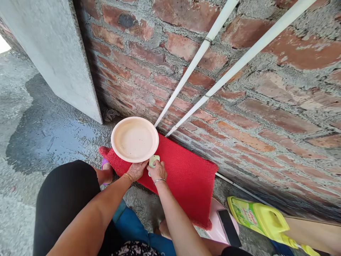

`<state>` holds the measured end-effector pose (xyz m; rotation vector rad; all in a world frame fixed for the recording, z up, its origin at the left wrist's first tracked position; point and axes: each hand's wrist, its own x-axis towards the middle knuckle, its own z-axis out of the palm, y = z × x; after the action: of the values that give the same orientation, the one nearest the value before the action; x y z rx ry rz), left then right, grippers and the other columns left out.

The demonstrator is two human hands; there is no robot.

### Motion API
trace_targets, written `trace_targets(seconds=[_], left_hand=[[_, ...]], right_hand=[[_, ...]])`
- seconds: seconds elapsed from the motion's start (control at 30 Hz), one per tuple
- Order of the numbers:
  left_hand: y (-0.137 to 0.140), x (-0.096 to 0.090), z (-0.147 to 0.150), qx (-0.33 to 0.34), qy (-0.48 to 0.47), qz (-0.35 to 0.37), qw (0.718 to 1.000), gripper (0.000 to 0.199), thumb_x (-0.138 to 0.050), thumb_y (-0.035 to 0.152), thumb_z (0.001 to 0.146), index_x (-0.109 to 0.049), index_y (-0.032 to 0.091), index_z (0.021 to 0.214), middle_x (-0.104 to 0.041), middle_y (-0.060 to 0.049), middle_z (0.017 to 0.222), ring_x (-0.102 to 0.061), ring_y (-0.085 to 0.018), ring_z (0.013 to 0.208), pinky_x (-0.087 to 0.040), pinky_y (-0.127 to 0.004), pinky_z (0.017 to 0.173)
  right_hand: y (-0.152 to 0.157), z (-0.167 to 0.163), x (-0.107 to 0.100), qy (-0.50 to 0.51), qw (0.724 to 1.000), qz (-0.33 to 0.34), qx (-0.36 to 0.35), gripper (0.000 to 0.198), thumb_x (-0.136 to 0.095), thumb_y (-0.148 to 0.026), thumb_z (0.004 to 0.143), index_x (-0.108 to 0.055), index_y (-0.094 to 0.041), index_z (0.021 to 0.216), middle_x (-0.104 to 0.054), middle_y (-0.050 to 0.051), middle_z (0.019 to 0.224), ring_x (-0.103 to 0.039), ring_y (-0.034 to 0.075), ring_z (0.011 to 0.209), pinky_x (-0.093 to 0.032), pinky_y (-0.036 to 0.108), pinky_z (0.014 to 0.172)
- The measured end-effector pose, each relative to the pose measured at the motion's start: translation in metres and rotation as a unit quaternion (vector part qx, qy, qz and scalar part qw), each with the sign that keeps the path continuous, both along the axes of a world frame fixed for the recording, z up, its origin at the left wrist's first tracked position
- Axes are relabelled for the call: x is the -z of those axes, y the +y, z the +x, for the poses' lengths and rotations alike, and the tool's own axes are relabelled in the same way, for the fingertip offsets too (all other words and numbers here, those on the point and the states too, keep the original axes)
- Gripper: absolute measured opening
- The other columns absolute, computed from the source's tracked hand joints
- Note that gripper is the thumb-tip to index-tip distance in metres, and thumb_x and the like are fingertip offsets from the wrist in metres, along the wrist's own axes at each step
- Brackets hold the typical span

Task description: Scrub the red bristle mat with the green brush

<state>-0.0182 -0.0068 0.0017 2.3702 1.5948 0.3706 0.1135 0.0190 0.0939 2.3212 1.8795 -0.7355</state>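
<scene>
Left hand (136,170) fingers gripping near rim of round peach plastic plate (134,139), right hand (157,170) fingers closed on small pale green sponge (153,160), both over red mat (186,174) by brick wall (239,106).

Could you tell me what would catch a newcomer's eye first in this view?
The red mat against the brick wall stands out most, with the pale plate held over its left end by the left hand. The right hand holds a small green sponge at the plate's rim. At lower right a yellow-green bottle lies on its side.
</scene>
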Motion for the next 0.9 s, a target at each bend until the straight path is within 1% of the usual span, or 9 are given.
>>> trace_targets(seconds=[0.07,0.17,0.3,0.4,0.5,0.6,0.7,0.8,0.9], left_hand=[[0.000,0.001,0.001,-0.002,0.010,-0.009,1.000,0.060,-0.037,0.009,0.082,-0.037,0.018,0.141,-0.048,-0.011,0.141,-0.041,-0.024,0.132,-0.036,-0.045,0.109],[0.000,0.001,0.004,0.003,0.024,-0.024,0.999,0.058,-0.036,0.007,0.081,-0.041,0.017,0.139,-0.050,-0.013,0.138,-0.043,-0.025,0.130,-0.037,-0.046,0.108],[0.002,-0.004,0.014,0.027,0.019,-0.021,0.999,0.056,-0.035,0.009,0.084,-0.041,0.018,0.138,-0.049,-0.012,0.140,-0.043,-0.023,0.130,-0.037,-0.042,0.108],[0.005,-0.010,0.024,0.028,0.013,-0.010,0.999,0.051,-0.033,0.016,0.089,-0.039,0.019,0.139,-0.045,-0.012,0.143,-0.044,-0.021,0.130,-0.039,-0.039,0.106],[0.009,-0.014,0.032,-0.002,0.027,-0.013,1.000,0.048,-0.031,0.029,0.094,-0.039,0.020,0.140,-0.045,-0.012,0.143,-0.045,-0.023,0.129,-0.038,-0.040,0.107],[0.010,-0.017,0.037,-0.016,0.054,-0.025,0.998,0.051,-0.034,0.041,0.094,-0.039,0.023,0.141,-0.045,-0.010,0.143,-0.041,-0.025,0.131,-0.033,-0.043,0.110],[0.010,-0.018,0.039,-0.017,0.073,-0.032,0.997,0.052,-0.035,0.045,0.093,-0.038,0.026,0.141,-0.044,-0.009,0.144,-0.039,-0.025,0.132,-0.030,-0.043,0.112],[0.011,-0.018,0.040,-0.019,0.085,-0.033,0.996,0.053,-0.035,0.046,0.093,-0.037,0.027,0.142,-0.043,-0.008,0.145,-0.039,-0.025,0.132,-0.029,-0.043,0.112],[0.011,-0.019,0.041,-0.021,0.095,-0.030,0.995,0.053,-0.036,0.046,0.092,-0.037,0.027,0.142,-0.042,-0.008,0.146,-0.039,-0.024,0.132,-0.029,-0.042,0.111]], right_hand=[[-0.002,0.008,0.002,-0.009,1.000,-0.004,0.001,0.031,-0.062,-0.049,0.073,-0.058,-0.024,0.090,-0.051,0.002,0.093,-0.057,0.015,0.076,-0.038,0.026,0.062],[-0.011,0.039,0.000,-0.028,0.999,-0.016,0.033,0.035,-0.061,-0.055,0.074,-0.057,-0.024,0.091,-0.051,0.002,0.095,-0.058,0.018,0.081,-0.040,0.028,0.065],[-0.028,0.103,-0.002,-0.054,0.990,-0.035,0.124,0.038,-0.058,-0.056,0.075,-0.057,-0.024,0.094,-0.053,0.006,0.097,-0.059,0.021,0.086,-0.041,0.030,0.068],[-0.043,0.152,-0.001,-0.068,0.976,-0.033,0.207,0.042,-0.057,-0.058,0.075,-0.059,-0.021,0.094,-0.056,0.010,0.095,-0.059,0.024,0.085,-0.041,0.032,0.069],[-0.054,0.174,0.002,-0.072,0.963,-0.013,0.259,0.045,-0.057,-0.059,0.073,-0.061,-0.019,0.093,-0.057,0.012,0.092,-0.059,0.026,0.083,-0.041,0.034,0.070],[-0.055,0.158,0.004,-0.046,0.972,0.005,0.231,0.040,-0.059,-0.057,0.072,-0.060,-0.021,0.090,-0.058,0.009,0.093,-0.059,0.024,0.083,-0.041,0.031,0.071],[-0.048,0.117,0.007,-0.013,0.988,0.022,0.150,0.032,-0.060,-0.053,0.074,-0.058,-0.024,0.088,-0.056,0.004,0.094,-0.058,0.019,0.083,-0.041,0.027,0.069],[-0.041,0.082,0.011,0.006,0.997,0.029,0.077,0.028,-0.062,-0.050,0.074,-0.058,-0.025,0.088,-0.054,0.001,0.095,-0.057,0.016,0.080,-0.039,0.025,0.066],[-0.039,0.078,0.014,0.001,0.998,0.034,0.046,0.028,-0.064,-0.048,0.073,-0.059,-0.025,0.089,-0.053,0.001,0.097,-0.057,0.015,0.081,-0.039,0.025,0.066]])
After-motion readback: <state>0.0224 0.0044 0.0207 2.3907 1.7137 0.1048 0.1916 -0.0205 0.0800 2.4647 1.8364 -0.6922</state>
